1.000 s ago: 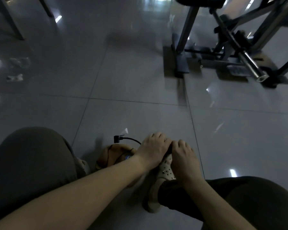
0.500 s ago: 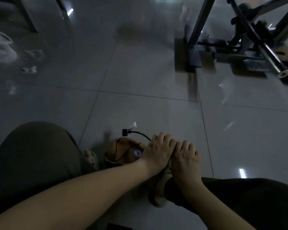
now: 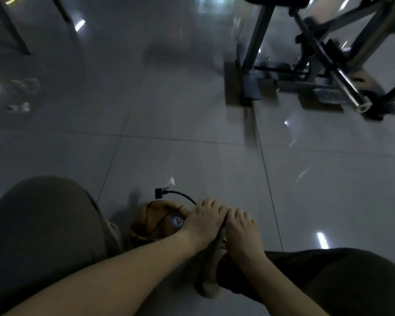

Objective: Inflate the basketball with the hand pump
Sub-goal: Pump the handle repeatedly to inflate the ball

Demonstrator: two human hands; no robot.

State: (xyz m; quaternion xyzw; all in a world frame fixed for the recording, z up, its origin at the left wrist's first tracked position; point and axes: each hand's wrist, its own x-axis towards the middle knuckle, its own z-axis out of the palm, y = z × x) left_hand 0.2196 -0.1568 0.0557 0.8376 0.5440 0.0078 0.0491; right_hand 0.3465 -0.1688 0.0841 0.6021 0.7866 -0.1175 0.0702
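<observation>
Basketball [image 3: 155,221] limp on floor [image 3: 192,115], left hand [image 3: 203,223] and right hand [image 3: 240,230] fingers still curled over hand pump [image 3: 183,195], unmoved

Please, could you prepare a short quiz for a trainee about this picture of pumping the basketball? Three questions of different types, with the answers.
1. True or false: the black end of the hose is plugged into the basketball.
2. The basketball looks: A) round and firm; B) caved in and creased; C) covered by a cloth.
3. Which hands curl over the pump handle, which is hidden beneath them?

Key: 1 false, the black end sits free beyond the ball. 2 B. 3 both: the left hand and the right hand, side by side and touching.
</observation>
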